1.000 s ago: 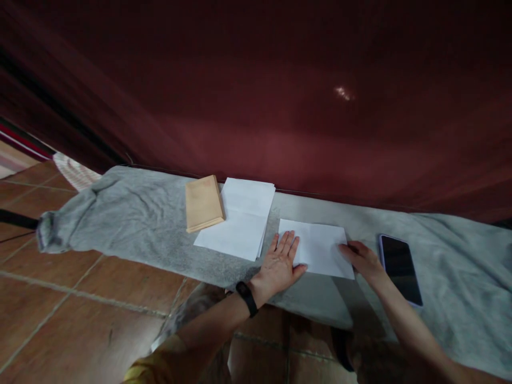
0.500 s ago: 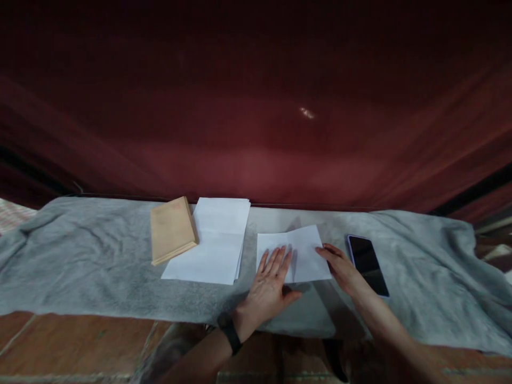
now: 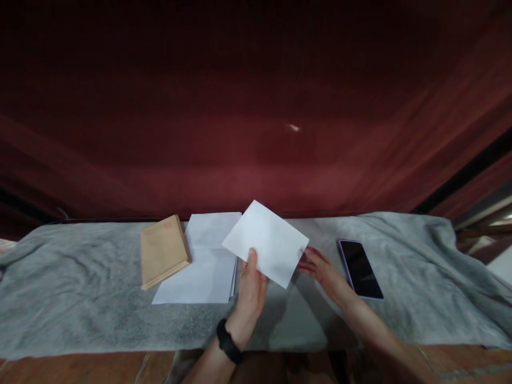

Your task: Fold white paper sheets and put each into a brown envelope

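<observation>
A white sheet of paper (image 3: 269,240), folded to a smaller size, is raised off the cloth and tilted. My left hand (image 3: 252,285) grips its lower left edge, thumb on top and fingers underneath. At the sheet's right corner is my right hand (image 3: 320,269), its fingers stretched out and slightly apart; some fingertips pass behind the paper, and whether they touch it I cannot tell. Left of my left hand lies a stack of white paper sheets (image 3: 208,266) with a crease across the top one. Brown envelopes (image 3: 164,250) in a small pile overlap the stack's left side.
Grey cloth (image 3: 92,288) covers the bench or low table. A phone (image 3: 362,269) with a dark screen and purple case lies right of my right hand. Behind the cloth stands a dark red upright surface (image 3: 240,133). Tiled floor (image 3: 80,370) shows along the front edge.
The paper, earlier flat and partly folded on the cloth, is now lifted, folded over and turned. My left hand went from pressing flat to gripping it; the right hand's fingers have loosened.
</observation>
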`<action>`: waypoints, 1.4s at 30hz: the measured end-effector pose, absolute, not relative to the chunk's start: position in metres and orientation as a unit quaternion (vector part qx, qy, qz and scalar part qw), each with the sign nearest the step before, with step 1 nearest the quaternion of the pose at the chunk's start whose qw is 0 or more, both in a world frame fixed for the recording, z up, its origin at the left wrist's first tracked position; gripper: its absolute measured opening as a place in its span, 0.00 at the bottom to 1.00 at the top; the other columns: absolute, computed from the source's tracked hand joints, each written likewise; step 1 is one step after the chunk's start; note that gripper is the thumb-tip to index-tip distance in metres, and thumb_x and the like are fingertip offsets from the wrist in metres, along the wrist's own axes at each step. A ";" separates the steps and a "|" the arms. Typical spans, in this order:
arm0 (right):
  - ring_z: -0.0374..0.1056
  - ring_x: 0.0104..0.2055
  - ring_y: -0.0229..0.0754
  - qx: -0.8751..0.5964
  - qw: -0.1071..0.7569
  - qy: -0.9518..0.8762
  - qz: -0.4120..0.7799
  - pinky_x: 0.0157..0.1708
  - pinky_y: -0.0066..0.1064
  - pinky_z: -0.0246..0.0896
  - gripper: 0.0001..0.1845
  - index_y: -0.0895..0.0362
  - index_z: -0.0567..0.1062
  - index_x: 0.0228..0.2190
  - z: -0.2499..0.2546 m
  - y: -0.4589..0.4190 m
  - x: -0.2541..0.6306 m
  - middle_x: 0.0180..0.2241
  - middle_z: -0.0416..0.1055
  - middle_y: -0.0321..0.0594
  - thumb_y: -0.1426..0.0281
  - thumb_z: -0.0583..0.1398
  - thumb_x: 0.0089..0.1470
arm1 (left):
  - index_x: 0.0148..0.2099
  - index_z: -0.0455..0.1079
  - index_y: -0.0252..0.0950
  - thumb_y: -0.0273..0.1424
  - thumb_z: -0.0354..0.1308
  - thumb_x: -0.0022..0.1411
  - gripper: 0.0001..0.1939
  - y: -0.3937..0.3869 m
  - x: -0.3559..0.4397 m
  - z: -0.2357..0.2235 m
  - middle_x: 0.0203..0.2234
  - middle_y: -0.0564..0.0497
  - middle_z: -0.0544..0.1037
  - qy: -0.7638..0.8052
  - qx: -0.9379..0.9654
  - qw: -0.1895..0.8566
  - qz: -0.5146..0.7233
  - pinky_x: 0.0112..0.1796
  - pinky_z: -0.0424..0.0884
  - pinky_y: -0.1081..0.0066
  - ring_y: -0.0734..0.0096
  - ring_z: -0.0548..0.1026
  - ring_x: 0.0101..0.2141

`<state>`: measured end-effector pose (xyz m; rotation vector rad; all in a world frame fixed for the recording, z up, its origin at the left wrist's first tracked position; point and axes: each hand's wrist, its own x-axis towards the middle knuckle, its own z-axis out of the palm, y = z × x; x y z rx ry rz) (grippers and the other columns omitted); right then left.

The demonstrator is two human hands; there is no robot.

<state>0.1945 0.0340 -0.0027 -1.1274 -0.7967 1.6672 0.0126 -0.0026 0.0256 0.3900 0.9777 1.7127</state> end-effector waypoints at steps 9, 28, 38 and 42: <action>0.72 0.27 0.40 -0.509 0.430 -0.389 0.636 0.24 0.28 0.65 0.18 0.56 0.77 0.34 -0.018 0.040 0.197 0.27 0.77 0.37 0.60 0.69 0.42 | 0.50 0.73 0.37 0.31 0.71 0.52 0.23 -0.004 -0.002 0.005 0.45 0.46 0.82 0.419 0.098 0.582 0.690 0.49 0.75 0.65 0.62 0.80 0.46; 0.74 0.34 0.49 -0.622 0.268 -0.676 0.291 0.37 0.36 0.62 0.14 0.51 0.77 0.40 -0.047 0.054 0.220 0.29 0.76 0.39 0.72 0.58 0.51 | 0.64 0.66 0.38 0.25 0.53 0.64 0.27 -0.038 -0.045 -0.019 0.62 0.38 0.67 0.713 0.662 0.112 0.202 0.52 0.72 0.56 0.53 0.74 0.53; 0.73 0.41 0.52 -0.652 0.206 -0.715 0.148 0.43 0.41 0.65 0.22 0.56 0.72 0.53 -0.042 0.045 0.218 0.40 0.76 0.47 0.71 0.56 0.57 | 0.71 0.56 0.37 0.37 0.51 0.71 0.29 -0.021 -0.002 -0.044 0.70 0.41 0.56 0.597 0.775 0.051 0.200 0.66 0.52 0.44 0.49 0.52 0.70; 0.67 0.55 0.56 -0.590 0.278 -0.753 0.092 0.56 0.48 0.63 0.25 0.59 0.67 0.60 -0.042 0.040 0.201 0.53 0.71 0.54 0.65 0.53 0.63 | 0.70 0.56 0.36 0.36 0.49 0.71 0.28 -0.022 0.006 -0.050 0.70 0.41 0.57 0.613 0.764 0.057 0.192 0.67 0.50 0.43 0.50 0.52 0.70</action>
